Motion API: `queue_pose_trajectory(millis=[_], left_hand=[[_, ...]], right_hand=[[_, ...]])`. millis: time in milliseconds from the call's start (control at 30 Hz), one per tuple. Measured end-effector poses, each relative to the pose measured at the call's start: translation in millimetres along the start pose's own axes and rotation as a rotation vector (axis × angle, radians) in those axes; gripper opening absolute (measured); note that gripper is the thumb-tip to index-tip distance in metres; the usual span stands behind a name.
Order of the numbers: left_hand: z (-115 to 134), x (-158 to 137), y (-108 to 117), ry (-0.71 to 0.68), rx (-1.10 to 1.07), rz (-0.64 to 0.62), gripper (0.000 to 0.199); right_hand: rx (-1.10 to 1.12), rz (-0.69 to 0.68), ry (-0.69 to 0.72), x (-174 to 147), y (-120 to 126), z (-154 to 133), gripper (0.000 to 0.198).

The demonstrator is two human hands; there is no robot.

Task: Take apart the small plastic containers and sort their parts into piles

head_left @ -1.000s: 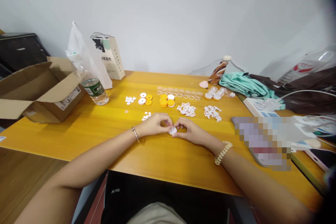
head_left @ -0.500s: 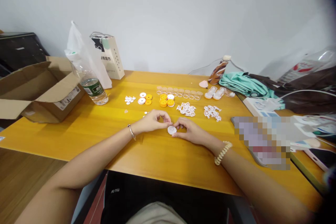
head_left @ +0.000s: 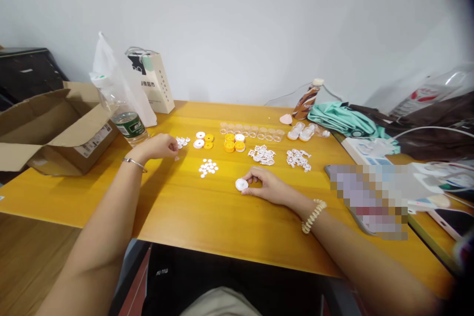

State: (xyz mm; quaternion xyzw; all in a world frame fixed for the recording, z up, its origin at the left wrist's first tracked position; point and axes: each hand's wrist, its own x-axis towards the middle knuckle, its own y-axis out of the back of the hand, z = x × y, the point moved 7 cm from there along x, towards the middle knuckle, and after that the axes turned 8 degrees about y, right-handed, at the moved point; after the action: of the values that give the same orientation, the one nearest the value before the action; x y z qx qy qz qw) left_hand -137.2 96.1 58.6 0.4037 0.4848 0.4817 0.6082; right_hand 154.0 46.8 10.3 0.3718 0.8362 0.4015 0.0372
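Observation:
My right hand (head_left: 264, 185) rests on the table, thumb and fingers closed on the edge of a white round plastic disc (head_left: 242, 185). Over to the left, my left hand (head_left: 159, 148) reaches down with its fingers drawn together in a pinch. Right at its fingertips lies a tiny pale ring-like piece (head_left: 177, 159); whether the fingers grip it I cannot make out. Just beyond that hand is a cluster of small white parts (head_left: 182, 142). Several small white discs (head_left: 208, 168) are spread between my two hands.
White and yellow round pieces (head_left: 208, 144), stacked yellow discs (head_left: 229, 146), a row of clear cups (head_left: 253, 131) and white lattice parts (head_left: 262, 154) lie farther back. A water bottle (head_left: 129, 126) and cardboard box (head_left: 87, 145) stand left. A phone (head_left: 363, 202) lies right.
My left hand has left the white disc and moved left to the tiny ring-like piece, uncovering the small white discs. The right hand still holds the white disc in place.

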Motion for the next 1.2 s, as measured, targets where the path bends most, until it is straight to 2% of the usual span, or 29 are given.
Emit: queue_pose_trajectory(millis=[100,233,400,500,633,667,733,800,933,1200], left_hand=[[-4,2,-9,0.003,0.035,-0.067,0.017],[-1,4,-16,-0.004,0.062,-0.095,0.017],[5,-4,-7,-0.019,0.029,-0.067,0.018],[32,-17,9,-0.152,-0.151,0.070,0.026],[86,-44,22,-0.395,-0.375,0.425,0.029],[104,-52,19,-0.508,-0.401,0.461,0.027],[138,-66,2,-0.740,-0.360,0.432,0.022],[162,-75,-18,-0.879,-0.238,0.381,0.024],[177,-79,-40,-0.942,-0.103,0.401,0.024],[182,-80,-48,-0.948,-0.009,0.483,0.023]], right_hand=[[-0.002,0.004,-0.004,0,0,0,0.027],[0.008,0.002,-0.010,0,1,-2,0.026],[0.041,0.005,-0.016,-1,1,-2,0.025],[0.079,0.005,-0.032,-1,1,-2,0.025],[0.189,0.036,-0.089,0,4,0,0.027],[0.212,0.057,-0.106,0,6,1,0.028],[0.257,0.112,-0.129,0,11,2,0.030],[0.312,0.156,-0.130,1,14,2,0.030],[0.409,0.158,-0.104,2,14,3,0.028],[0.414,0.116,-0.103,2,9,-4,0.030]])
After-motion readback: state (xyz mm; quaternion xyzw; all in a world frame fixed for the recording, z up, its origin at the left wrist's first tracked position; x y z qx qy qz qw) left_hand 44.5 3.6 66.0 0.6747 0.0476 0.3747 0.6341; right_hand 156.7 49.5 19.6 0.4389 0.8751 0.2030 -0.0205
